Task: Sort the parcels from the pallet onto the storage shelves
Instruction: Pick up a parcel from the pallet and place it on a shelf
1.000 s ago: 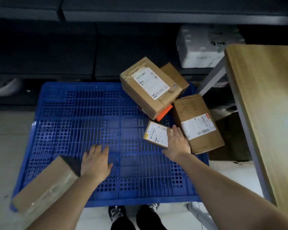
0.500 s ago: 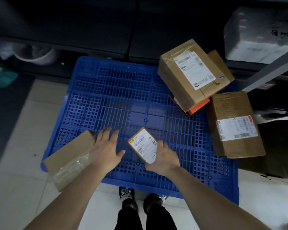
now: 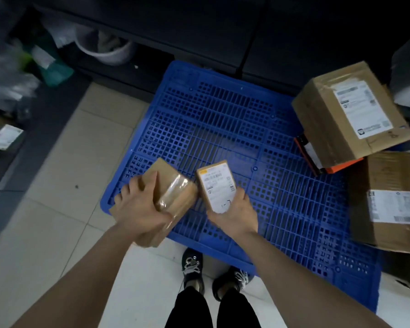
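Observation:
My left hand (image 3: 142,209) grips a taped brown cardboard parcel (image 3: 175,192) over the near left corner of the blue plastic pallet (image 3: 223,129). Right beside it, my right hand (image 3: 237,211) holds a small flat parcel with a white label (image 3: 217,183), lifted off the pallet. On the pallet's right side a large labelled box (image 3: 350,114) leans on an orange and black box (image 3: 317,159). Another labelled box (image 3: 391,202) lies at the right edge.
Dark storage shelves (image 3: 199,31) run along the far side, with a white bucket (image 3: 104,48) and bagged items (image 3: 12,74) at the left. A labelled parcel (image 3: 4,137) sits low at the far left. My feet (image 3: 213,273) stand on pale floor tiles by the pallet's near edge.
My right hand picked the small labelled parcel off the pallet and carried it left. My left hand closed on the taped brown parcel and lifted it. The view swung left.

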Demonstrator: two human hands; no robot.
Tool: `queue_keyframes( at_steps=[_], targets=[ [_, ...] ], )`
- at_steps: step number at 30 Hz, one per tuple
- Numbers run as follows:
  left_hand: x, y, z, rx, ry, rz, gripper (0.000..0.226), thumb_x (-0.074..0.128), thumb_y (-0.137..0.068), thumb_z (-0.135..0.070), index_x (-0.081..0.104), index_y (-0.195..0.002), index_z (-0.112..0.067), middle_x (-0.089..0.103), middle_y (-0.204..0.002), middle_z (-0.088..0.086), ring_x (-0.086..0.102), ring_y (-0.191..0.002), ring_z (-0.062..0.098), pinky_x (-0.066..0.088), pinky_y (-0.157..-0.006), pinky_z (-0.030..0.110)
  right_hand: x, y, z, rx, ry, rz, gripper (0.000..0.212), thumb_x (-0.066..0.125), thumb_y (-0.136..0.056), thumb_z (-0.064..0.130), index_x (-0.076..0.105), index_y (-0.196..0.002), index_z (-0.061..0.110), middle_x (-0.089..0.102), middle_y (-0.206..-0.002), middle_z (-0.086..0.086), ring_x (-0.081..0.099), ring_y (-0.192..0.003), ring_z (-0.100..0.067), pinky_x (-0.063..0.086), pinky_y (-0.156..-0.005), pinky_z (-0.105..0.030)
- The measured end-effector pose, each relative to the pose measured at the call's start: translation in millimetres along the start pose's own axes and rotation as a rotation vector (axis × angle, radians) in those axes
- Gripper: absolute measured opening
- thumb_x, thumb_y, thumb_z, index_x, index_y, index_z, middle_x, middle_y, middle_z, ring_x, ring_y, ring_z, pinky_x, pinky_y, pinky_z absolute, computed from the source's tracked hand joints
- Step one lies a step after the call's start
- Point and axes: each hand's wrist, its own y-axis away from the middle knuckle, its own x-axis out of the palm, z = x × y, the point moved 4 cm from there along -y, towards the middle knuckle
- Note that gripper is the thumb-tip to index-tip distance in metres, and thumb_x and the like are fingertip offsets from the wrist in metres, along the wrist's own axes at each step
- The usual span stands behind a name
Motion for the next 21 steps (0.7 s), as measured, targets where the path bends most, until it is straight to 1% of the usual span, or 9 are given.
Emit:
queue_keyframes(
  at_steps=[3, 6, 7, 9, 13, 15, 17, 19, 21],
  targets=[
    [-11, -18, 11, -0.083, 0.868, 0.294, 0.123, 0.085, -0.037, -0.063, 0.030, -0.145, -0.043, 0.050, -0.139, -0.003, 0.052, -0.123, 0.025, 0.041, -0.104, 0.050, -10, -3, 6, 0.047, -0.103, -0.110, 0.100, 0.075, -0.070, 0.056, 0.023, -0.142, 0.012, 0.046, -0.130, -0.009, 0.051, -0.118, -0.029, 0.049, -0.092, -0.045],
    [-3, -20, 19, -0.203, 1.466, 0.428, 0.053, 0.073, -0.077, -0.041, 0.059, -0.128, -0.030, 0.064, -0.128, 0.003, 0.060, -0.113, 0.022, 0.047, -0.096, 0.044, -8, -2, 17, 0.032, -0.131, -0.134, 0.100, 0.077, -0.066, 0.057, 0.026, -0.141, 0.013, 0.047, -0.129, -0.007, 0.050, -0.119, -0.029, 0.048, -0.095, -0.048],
    [1, -22, 23, -0.249, 1.467, 0.379, 0.036, 0.061, -0.092, -0.031, 0.059, -0.128, -0.030, 0.064, -0.126, 0.002, 0.059, -0.114, 0.021, 0.046, -0.097, 0.044, -6, -2, 21, 0.034, -0.146, -0.135, 0.099, 0.077, -0.066, 0.057, 0.028, -0.139, 0.014, 0.047, -0.129, -0.006, 0.050, -0.119, -0.028, 0.047, -0.096, -0.048],
    [8, -24, 27, -0.335, 1.420, 0.238, 0.034, 0.043, -0.103, -0.022, 0.054, -0.134, -0.031, 0.061, -0.126, -0.004, 0.054, -0.115, 0.020, 0.043, -0.098, 0.044, -1, 0, 28, 0.029, -0.166, -0.141, 0.096, 0.078, -0.065, 0.059, 0.031, -0.136, 0.014, 0.047, -0.129, -0.005, 0.050, -0.119, -0.026, 0.046, -0.097, -0.046],
    [-8, -16, 25, -0.463, 1.221, -0.151, 0.040, 0.038, -0.103, -0.038, 0.048, -0.140, -0.026, 0.054, -0.132, -0.004, 0.048, -0.125, 0.022, 0.037, -0.106, 0.041, 5, 0, 42, -0.013, -0.112, -0.148, 0.107, 0.077, -0.063, 0.066, 0.027, -0.143, 0.015, 0.044, -0.135, -0.006, 0.044, -0.126, -0.026, 0.039, -0.105, -0.046],
    [-12, -9, 16, -0.363, 1.193, -0.173, 0.072, 0.044, -0.088, -0.068, 0.038, -0.145, -0.024, 0.050, -0.137, 0.000, 0.046, -0.129, 0.024, 0.037, -0.103, 0.041, 10, -1, 48, -0.017, -0.115, -0.128, 0.109, 0.077, -0.063, 0.066, 0.025, -0.145, 0.017, 0.043, -0.136, -0.006, 0.043, -0.127, -0.026, 0.038, -0.106, -0.046],
    [-8, -6, 11, -0.282, 1.012, -0.070, 0.121, 0.055, -0.059, -0.089, 0.013, -0.153, -0.025, 0.028, -0.155, 0.001, 0.032, -0.140, 0.025, 0.029, -0.112, 0.050, 17, -3, 52, -0.011, -0.117, -0.106, 0.103, 0.076, -0.070, 0.059, 0.023, -0.147, 0.017, 0.043, -0.138, -0.007, 0.044, -0.127, -0.027, 0.040, -0.105, -0.047],
    [-3, -10, 16, -0.273, 0.728, -0.029, 0.137, 0.066, -0.054, -0.083, -0.008, -0.154, -0.025, 0.007, -0.160, -0.001, 0.017, -0.146, 0.026, 0.018, -0.115, 0.057, 22, -5, 53, -0.015, -0.116, -0.093, 0.092, 0.073, -0.078, 0.049, 0.024, -0.148, 0.017, 0.048, -0.138, -0.007, 0.047, -0.127, -0.027, 0.044, -0.101, -0.048],
    [1, -13, 21, -0.268, 0.676, -0.019, 0.137, 0.071, -0.057, -0.073, -0.014, -0.152, -0.024, 0.007, -0.157, -0.001, 0.019, -0.144, 0.027, 0.021, -0.114, 0.057, 27, -4, 56, -0.056, -0.107, -0.071, 0.080, 0.070, -0.082, 0.045, 0.031, -0.147, 0.022, 0.049, -0.135, -0.005, 0.046, -0.126, -0.025, 0.045, -0.100, -0.042]
  ],
)
